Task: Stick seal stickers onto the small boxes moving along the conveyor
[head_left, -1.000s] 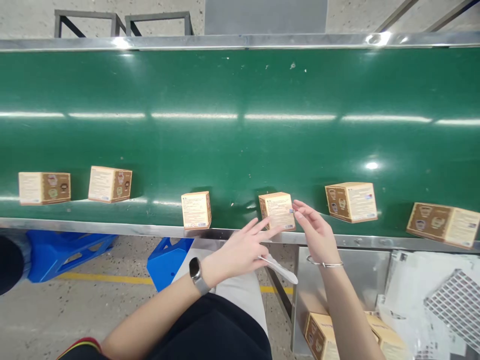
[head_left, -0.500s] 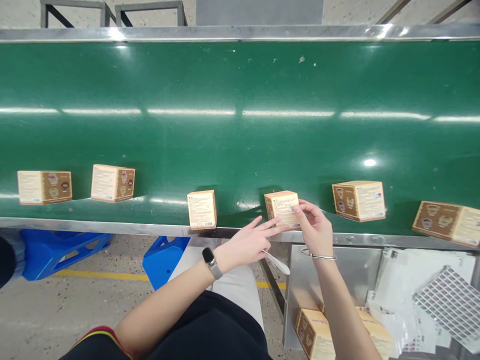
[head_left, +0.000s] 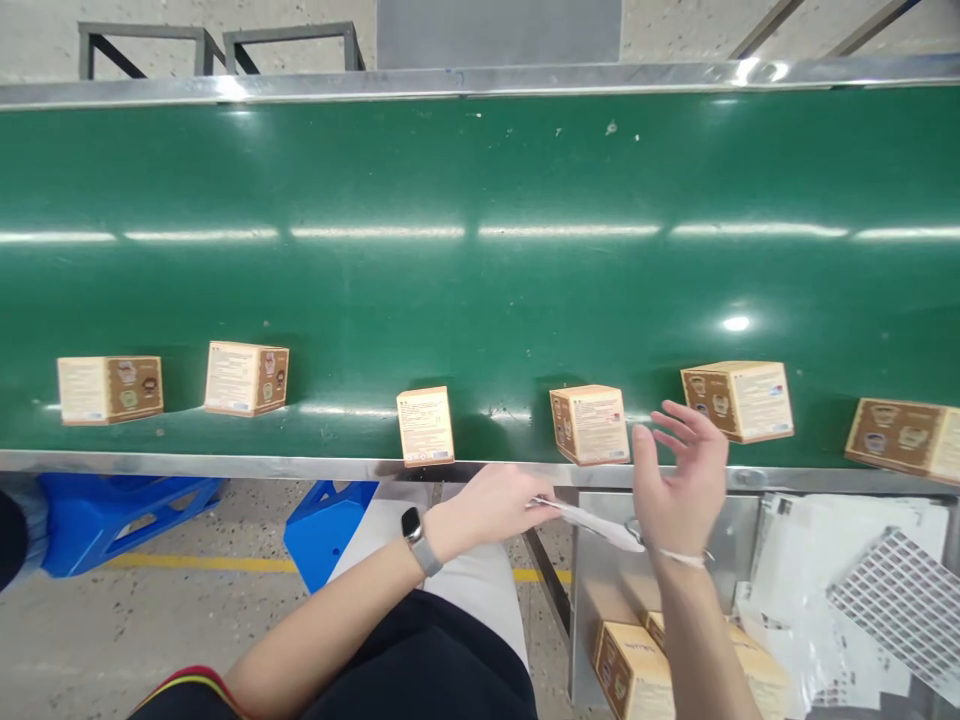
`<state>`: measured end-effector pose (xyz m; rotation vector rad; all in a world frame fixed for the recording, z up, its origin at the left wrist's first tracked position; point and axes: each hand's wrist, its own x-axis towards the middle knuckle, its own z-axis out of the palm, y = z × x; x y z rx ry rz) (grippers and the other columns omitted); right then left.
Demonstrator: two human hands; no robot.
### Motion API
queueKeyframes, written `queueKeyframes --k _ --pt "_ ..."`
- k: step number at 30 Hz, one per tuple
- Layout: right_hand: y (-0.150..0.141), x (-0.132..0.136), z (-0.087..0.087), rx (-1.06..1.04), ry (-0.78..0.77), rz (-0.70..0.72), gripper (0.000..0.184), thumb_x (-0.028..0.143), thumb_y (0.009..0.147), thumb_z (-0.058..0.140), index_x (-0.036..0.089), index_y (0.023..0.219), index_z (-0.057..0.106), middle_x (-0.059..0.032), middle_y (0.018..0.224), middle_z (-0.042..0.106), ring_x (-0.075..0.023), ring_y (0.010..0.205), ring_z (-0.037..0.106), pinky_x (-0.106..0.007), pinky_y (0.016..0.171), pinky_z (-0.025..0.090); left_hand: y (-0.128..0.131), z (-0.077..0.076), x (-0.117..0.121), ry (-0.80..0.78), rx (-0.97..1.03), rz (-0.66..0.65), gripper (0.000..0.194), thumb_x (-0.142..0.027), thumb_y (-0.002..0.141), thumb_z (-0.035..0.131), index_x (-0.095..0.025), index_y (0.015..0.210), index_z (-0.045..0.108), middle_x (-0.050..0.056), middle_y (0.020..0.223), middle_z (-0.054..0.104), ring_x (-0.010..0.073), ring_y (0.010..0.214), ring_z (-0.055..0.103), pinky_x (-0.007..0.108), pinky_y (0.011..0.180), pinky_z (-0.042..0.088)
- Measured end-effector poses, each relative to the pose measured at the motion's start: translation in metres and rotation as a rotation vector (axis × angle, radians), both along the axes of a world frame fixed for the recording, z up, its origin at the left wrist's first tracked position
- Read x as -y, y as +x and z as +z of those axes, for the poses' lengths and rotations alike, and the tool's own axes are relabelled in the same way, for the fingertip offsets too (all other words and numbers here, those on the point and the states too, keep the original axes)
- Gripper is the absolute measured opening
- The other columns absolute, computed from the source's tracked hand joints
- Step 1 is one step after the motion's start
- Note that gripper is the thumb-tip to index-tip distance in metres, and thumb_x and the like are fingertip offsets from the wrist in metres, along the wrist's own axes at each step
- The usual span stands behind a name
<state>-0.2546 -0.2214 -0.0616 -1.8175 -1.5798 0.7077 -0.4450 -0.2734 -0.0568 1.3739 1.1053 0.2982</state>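
My left hand (head_left: 506,503), below the belt's near edge, is closed on a thin white sheet (head_left: 600,525) seen nearly edge-on. That sheet reaches right towards my other wrist. My right hand (head_left: 682,470) is open, fingers apart, over the near rim. Left of it stands a small cream-and-brown printed carton (head_left: 600,425) with a small coloured sticker on its cream side. Just behind my right fingers is another carton (head_left: 757,402), also with a coloured patch; the fingers cover one corner of it. A third carton (head_left: 426,427) stands farther left, showing its printed cream face.
More cartons (head_left: 109,390) sit along the near side of the green conveyor belt (head_left: 465,290). A metal rail (head_left: 187,463) edges it. Below right, a metal tray (head_left: 607,575) holds cartons and white papers (head_left: 795,570), with a gridded sheet (head_left: 907,610) on top. Blue stools (head_left: 330,530) stand below left.
My right hand has left the carton, moved right and opened. My left hand has drawn back and turned, showing more of the sheet. The cartons have shifted right.
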Motion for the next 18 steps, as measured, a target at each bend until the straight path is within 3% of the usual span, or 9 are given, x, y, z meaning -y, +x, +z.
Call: queueKeyframes --k 2,4,6,10,14,18 --pt "-0.007 0.009 0.025 0.037 -0.035 0.378 0.021 0.036 0.092 0.059 0.024 0.108 0.062 -0.0095 0.105 0.07 -0.0233 0.097 0.068 -0.04 0.086 0.055 -0.009 0.007 0.004 -0.187 0.065 0.109 0.015 -0.025 0.089 0.064 -0.017 0.085 0.076 0.003 0.082 0.076 0.0175 0.075 0.068 0.026 0.07 0.049" --pt "-0.016 0.016 0.043 -0.025 -0.147 0.715 0.017 0.036 0.094 0.057 0.025 0.104 0.064 -0.0058 0.095 0.073 -0.0203 0.086 0.071 -0.033 0.076 0.059 -0.018 0.011 0.008 -0.321 0.161 0.223 0.015 -0.027 0.086 0.066 -0.016 0.085 0.076 0.003 0.081 0.075 0.0149 0.071 0.065 0.023 0.063 0.045" --pt "-0.024 0.021 0.051 -0.086 -0.241 0.869 0.016 0.035 0.095 0.056 0.025 0.104 0.064 -0.0041 0.09 0.074 -0.0185 0.079 0.073 -0.028 0.068 0.061 -0.027 0.013 0.013 -0.429 0.243 0.318 0.016 -0.029 0.083 0.068 -0.015 0.087 0.076 0.004 0.084 0.075 0.014 0.071 0.063 0.022 0.062 0.044" --pt "-0.032 0.021 0.05 -0.082 -0.234 0.866 0.013 0.027 0.096 0.055 0.025 0.105 0.063 -0.0029 0.086 0.074 -0.0174 0.071 0.072 -0.027 0.061 0.06 -0.043 0.017 0.021 -0.566 0.395 0.382 0.024 -0.031 0.082 0.068 -0.014 0.099 0.074 0.006 0.089 0.073 0.0127 0.071 0.061 0.023 0.064 0.046" --pt "-0.04 0.023 0.043 -0.034 -0.068 0.896 0.015 0.019 0.095 0.054 0.026 0.101 0.066 -0.0028 0.085 0.073 -0.0177 0.073 0.071 -0.03 0.066 0.059 -0.051 0.024 0.025 -0.525 0.275 0.423 0.027 -0.035 0.089 0.057 -0.013 0.087 0.073 0.001 0.069 0.06 0.0099 0.062 0.051 0.022 0.06 0.046" --pt "-0.049 0.034 0.04 0.097 0.118 0.866 0.019 0.013 0.093 0.055 0.025 0.098 0.068 -0.0055 0.089 0.073 -0.0214 0.081 0.069 -0.037 0.074 0.056 -0.051 0.025 0.024 -0.563 0.291 0.508 0.033 -0.043 0.088 0.056 -0.013 0.08 0.068 0.0 0.069 0.055 0.0106 0.065 0.051 0.023 0.063 0.049"
